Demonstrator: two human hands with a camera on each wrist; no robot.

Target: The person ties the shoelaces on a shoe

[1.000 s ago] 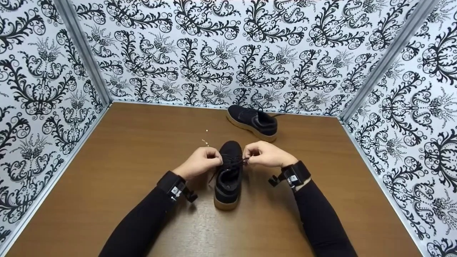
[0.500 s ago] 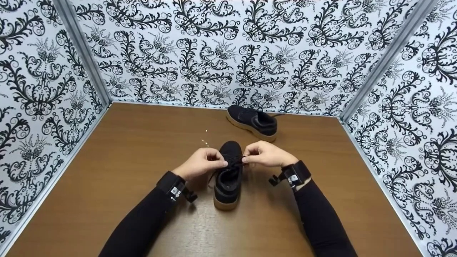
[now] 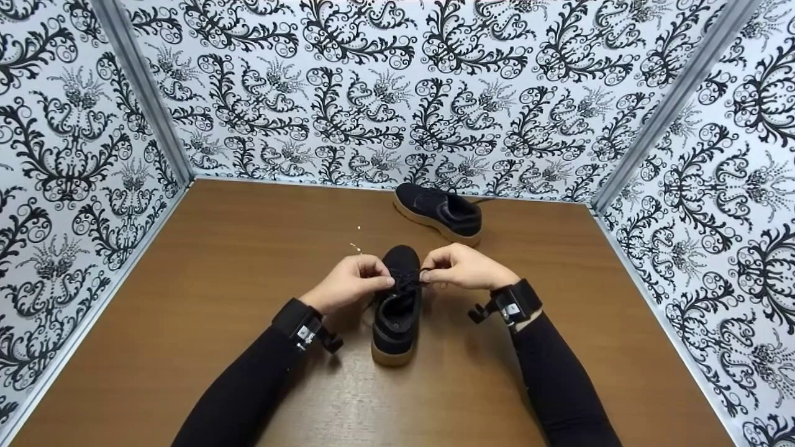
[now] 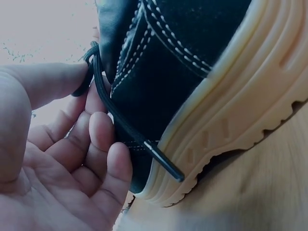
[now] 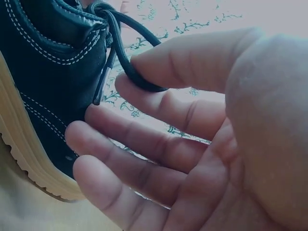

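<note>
A black shoe [image 3: 395,338] with a tan sole stands upright on the table, toe pointing away. At its left side my left hand [image 3: 351,282] pinches a black shoelace [image 4: 103,91] between thumb and forefinger; the lace's tipped end hangs down along the shoe's side in the left wrist view. On the other side my right hand [image 3: 466,268] pinches a loop of shoelace [image 5: 126,60] between thumb and forefinger, its other fingers spread loosely near the shoe. Another lace end dangles beside that loop. The lace crossing over the tongue is partly covered by the fingers.
A second black shoe [image 3: 440,211] with a tan sole lies behind, slightly right, near the back wall. Small light specks [image 3: 356,247] show on the brown table [image 3: 248,230]. Patterned walls [image 3: 372,93] enclose the back and both sides.
My left thumb and fingers have shifted slightly right, closer over the laces. The right hand has barely moved and keeps its pinch. Both shoes stay in place.
</note>
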